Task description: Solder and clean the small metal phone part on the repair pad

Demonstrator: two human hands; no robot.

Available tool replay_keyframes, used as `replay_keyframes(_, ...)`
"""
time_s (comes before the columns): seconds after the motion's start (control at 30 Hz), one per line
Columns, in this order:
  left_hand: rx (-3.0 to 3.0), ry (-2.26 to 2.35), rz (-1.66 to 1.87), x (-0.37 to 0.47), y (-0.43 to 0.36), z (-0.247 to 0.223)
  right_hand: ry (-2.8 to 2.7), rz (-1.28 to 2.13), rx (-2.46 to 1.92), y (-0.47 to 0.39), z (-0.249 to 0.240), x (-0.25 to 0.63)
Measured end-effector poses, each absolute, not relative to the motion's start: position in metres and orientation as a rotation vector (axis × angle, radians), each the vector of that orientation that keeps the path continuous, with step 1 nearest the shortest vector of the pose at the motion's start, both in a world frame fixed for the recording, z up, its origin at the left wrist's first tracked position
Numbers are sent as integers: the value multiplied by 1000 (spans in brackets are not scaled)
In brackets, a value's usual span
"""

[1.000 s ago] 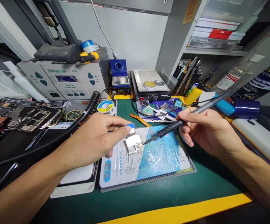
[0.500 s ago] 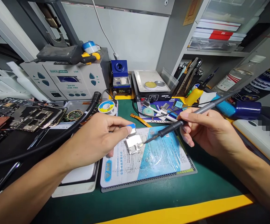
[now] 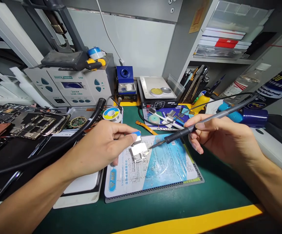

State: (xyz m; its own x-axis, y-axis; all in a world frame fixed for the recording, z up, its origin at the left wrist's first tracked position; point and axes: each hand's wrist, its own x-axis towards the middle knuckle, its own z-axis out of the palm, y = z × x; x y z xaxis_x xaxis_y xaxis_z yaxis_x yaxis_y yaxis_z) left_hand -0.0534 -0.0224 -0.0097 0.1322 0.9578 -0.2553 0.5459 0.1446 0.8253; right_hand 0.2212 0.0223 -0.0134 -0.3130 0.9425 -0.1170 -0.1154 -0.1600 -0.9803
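A person's left hand [image 3: 106,143] pinches a small silver-and-white metal circuit piece [image 3: 140,151] btwn thumb and index finger at its far end, by a blue tab [image 3: 137,133], prob. to leave the rest uncovered. The piece is over the left half of a glossy white-and-blue rectangular printed panel [image 3: 172,169], back from the yellow near edge of the green-topped bench [image 3: 204,201].

The right hand [image 3: 226,136] grips a slim dark-grey soldering iron [image 3: 177,135] pen-style, digits closed on the shaft behind its ribbed black front, prob. for fine control and to stay off the heat. The tapered metal tip [image 3: 158,144] slants to the piece's right edge; contact can't be confirmed, detail there being tiny.

The panel's film looks shiny and wrinkled, w/ a grey perforated-edge layer [image 3: 155,191] below. Past its far edge lies a flat orange strip [image 3: 146,127]. Toward the bench's back: a round spool of silvery wire w/ yellow-and-blue label [image 3: 112,114], plus a boxy black, steel-topped unit [image 3: 147,84] whose level top carries a shallow gold-coloured round tin [image 3: 156,92].
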Motion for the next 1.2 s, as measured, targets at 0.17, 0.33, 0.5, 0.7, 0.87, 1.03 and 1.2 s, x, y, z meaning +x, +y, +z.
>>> replay_keyframes(0.17, 1536, 1498, 581, -56, -21, -12, -1233, 1618, -1036, 23, -4, 223)
replay_keyframes(0.33, 1567, 1466, 553, -60, -19, -13, -1234, 1712, -1068, 14, -8, 227)
replay_keyframes(0.5, 1565, 1462, 555, -59, -18, -11, -1249, 1693, -999, 0, -28, 237)
replay_keyframes(0.7, 1522, 1470, 569, -58, -19, -12, -1366, 1490, -927, -9, -36, 241)
replay_keyframes(0.87, 1521, 1483, 608, -56, -19, -12, -1713, 1110, -920, -17, -34, 244)
replay_keyframes(1.03, 1484, 1521, 577, -58, -17, -10, -2020, 622, -759, -29, -28, 238)
replay_keyframes(1.2, 1448, 1513, 514, -63, -13, -14, -2048, 496, -762, -32, -25, 233)
